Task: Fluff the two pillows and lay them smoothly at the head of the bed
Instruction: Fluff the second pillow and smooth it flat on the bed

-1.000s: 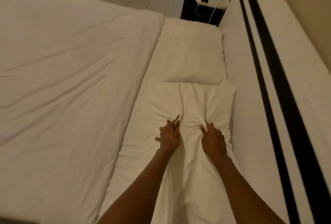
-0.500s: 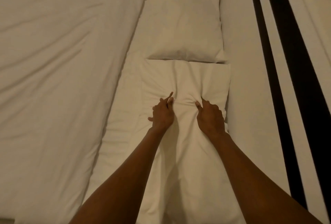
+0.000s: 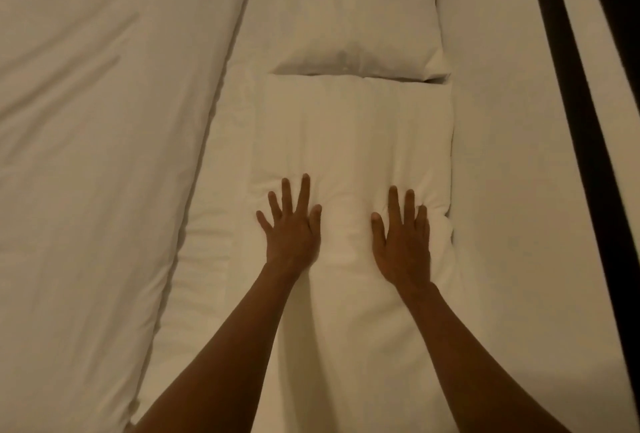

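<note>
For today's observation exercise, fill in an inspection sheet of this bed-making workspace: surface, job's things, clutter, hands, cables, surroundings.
Surface: white bed sheet, lightly wrinkled beside the near pillow; duvet on the left, creased.
Job's things: near pillow lying flat, dented under the hands; far pillow beyond it, their edges meeting.
Clutter: nothing seen.
Hands: left hand and right hand both open, fingers spread, palms down on the near pillow, gripping nothing.
Cables: nothing seen.
Surroundings: pale headboard panel on the right, with a dark stripe running along it.
</note>
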